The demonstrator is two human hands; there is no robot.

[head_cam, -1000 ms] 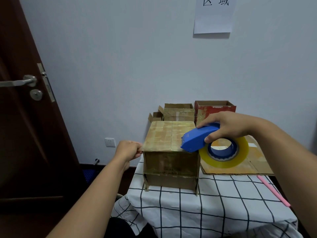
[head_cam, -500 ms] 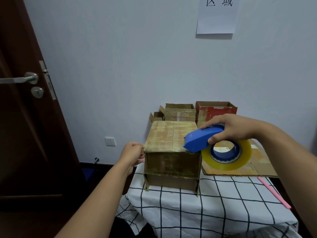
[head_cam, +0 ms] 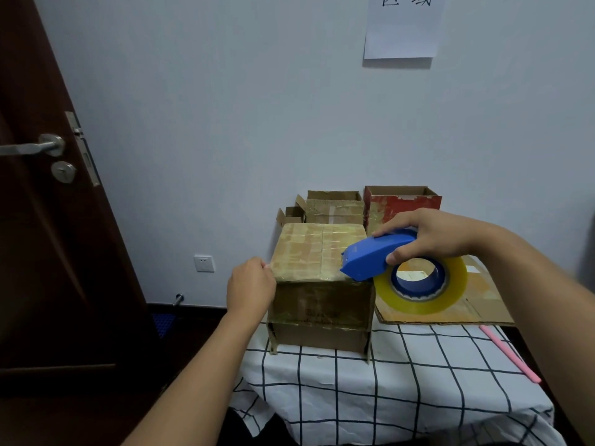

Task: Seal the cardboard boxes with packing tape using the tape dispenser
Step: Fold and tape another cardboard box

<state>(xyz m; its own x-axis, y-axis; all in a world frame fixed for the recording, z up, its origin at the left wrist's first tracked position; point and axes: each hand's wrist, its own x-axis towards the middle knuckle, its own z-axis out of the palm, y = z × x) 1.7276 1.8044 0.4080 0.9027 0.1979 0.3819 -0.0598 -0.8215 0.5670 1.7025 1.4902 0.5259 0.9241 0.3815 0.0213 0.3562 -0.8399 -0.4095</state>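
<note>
Hands: right hand (head_cam: pixel 431 236) grips the blue tape dispenser (head_cam: pixel 375 257), nose on the box's near right top corner; left hand (head_cam: pixel 251 284), fingers curled, pinches the top left edge.
Box: closed cardboard box (head_cam: pixel 318 275) on the checked tablecloth (head_cam: pixel 402 381).

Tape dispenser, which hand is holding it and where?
Right hand grips the blue tape dispenser around its top handle, above the tape roll.

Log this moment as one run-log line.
stage: taping box top | right hand: grips tape dispenser at cardboard box near-right edge | left hand: at box's left edge
</note>
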